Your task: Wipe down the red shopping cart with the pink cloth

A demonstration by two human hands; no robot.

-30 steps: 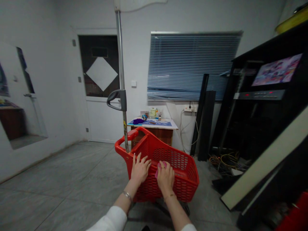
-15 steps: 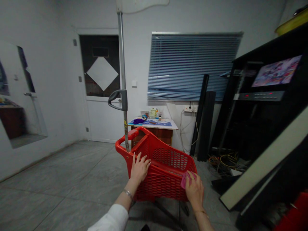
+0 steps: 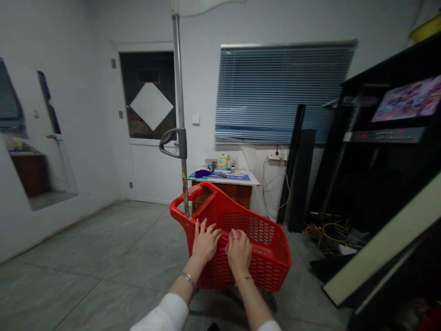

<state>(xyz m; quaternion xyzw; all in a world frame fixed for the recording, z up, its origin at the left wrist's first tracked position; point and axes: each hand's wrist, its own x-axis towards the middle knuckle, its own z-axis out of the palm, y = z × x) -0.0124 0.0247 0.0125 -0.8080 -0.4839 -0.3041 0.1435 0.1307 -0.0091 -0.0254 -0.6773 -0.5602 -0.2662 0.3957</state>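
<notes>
A red plastic shopping basket cart [image 3: 265, 257] stands on the grey tiled floor in front of me. My left hand [image 3: 206, 241] lies flat on its near rim, fingers spread. Beside it, my right hand [image 3: 238, 252] presses a small pink cloth [image 3: 228, 241] against the same near rim. A metal pole with a dark grey handle [image 3: 174, 141] rises from the cart's far left corner.
A small wooden table [image 3: 223, 184] with bottles and a purple item stands by the back wall under closed blinds [image 3: 282, 92]. A white door [image 3: 151, 138] is at the left. Black shelving with a screen [image 3: 389, 151], cables and a leaning board fill the right side.
My right hand with the pink cloth has slid back left along the rim from the cart's right corner to beside my left hand. The view shifted slightly.
</notes>
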